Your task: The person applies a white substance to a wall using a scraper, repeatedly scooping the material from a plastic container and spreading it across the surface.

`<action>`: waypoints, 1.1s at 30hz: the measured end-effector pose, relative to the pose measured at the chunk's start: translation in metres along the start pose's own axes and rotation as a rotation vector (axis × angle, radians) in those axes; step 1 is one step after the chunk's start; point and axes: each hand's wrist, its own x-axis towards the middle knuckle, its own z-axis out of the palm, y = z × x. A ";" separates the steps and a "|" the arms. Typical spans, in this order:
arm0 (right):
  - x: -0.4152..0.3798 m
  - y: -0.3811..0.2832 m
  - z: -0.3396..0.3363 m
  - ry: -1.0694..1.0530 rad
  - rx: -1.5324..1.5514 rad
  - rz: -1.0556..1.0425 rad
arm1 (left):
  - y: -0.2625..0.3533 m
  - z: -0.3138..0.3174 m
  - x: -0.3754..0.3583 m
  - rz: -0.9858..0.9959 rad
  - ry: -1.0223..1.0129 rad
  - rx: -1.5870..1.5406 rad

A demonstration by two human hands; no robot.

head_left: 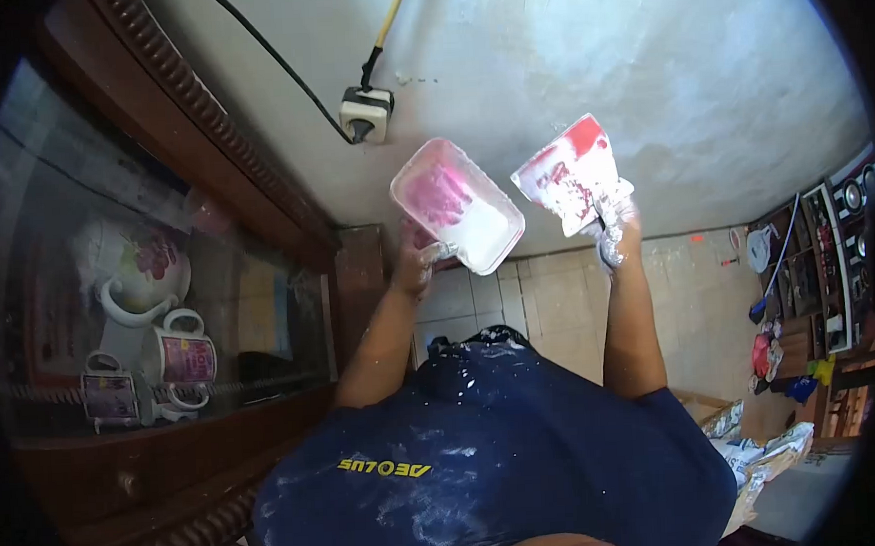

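Observation:
My left hand [414,261] grips a pink plastic tray [459,206] from below; white plaster lies in the tray's lower end. My right hand [615,228], smeared with white, holds a red putty knife [570,174] whose blade is coated with white plaster. Both are raised in front of a pale plastered wall [663,78], side by side and a short gap apart. My forearms reach up from my dark blue, plaster-spattered shirt [485,456].
A white wall socket [366,113] with a black cable and a yellow one sits on the wall just left of the tray. A dark wooden glass-fronted cabinet [257,173] at left holds a teapot [135,267] and mugs [182,357]. Cluttered shelves [818,276] stand at right, above a tiled floor [556,297].

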 end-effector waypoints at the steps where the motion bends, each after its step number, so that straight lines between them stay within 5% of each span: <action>1: -0.004 -0.002 0.002 0.009 -0.001 0.015 | -0.003 -0.004 0.001 0.044 -0.041 -0.029; 3: -0.017 -0.008 0.020 -0.255 -0.531 -0.477 | -0.005 -0.001 0.000 0.054 -0.041 -0.027; 4: -0.032 -0.030 0.045 -0.276 -0.696 -0.461 | -0.007 0.000 0.001 0.085 -0.046 -0.025; 6: -0.034 -0.017 0.058 -0.370 -0.921 -0.749 | -0.015 -0.005 0.002 0.080 -0.038 -0.069; 9: -0.041 -0.011 0.079 -0.407 -1.372 -0.544 | -0.011 -0.002 -0.002 -0.019 -0.011 -0.057; 13: -0.040 0.008 0.087 -0.474 -1.445 -0.363 | -0.016 -0.005 0.001 0.039 0.049 0.044; 17: -0.038 0.002 0.083 -0.325 -1.187 -0.458 | -0.008 -0.004 0.000 -0.061 0.151 0.059; 19: -0.035 0.007 0.079 -0.228 -1.201 -0.533 | -0.009 -0.003 0.001 -0.010 0.024 -0.054; 24: -0.032 0.017 0.071 -0.422 -1.262 -0.457 | -0.014 0.005 0.001 0.017 0.077 0.067; 28: -0.035 0.014 0.075 -0.199 -1.123 -0.569 | -0.019 0.004 0.001 0.044 0.075 -0.009; 31: -0.037 0.013 0.074 -0.463 -1.343 -0.340 | -0.025 0.011 0.002 0.071 0.065 0.086; 33: -0.035 0.013 0.071 -0.351 -1.233 -0.389 | -0.021 0.015 -0.003 0.028 0.074 0.020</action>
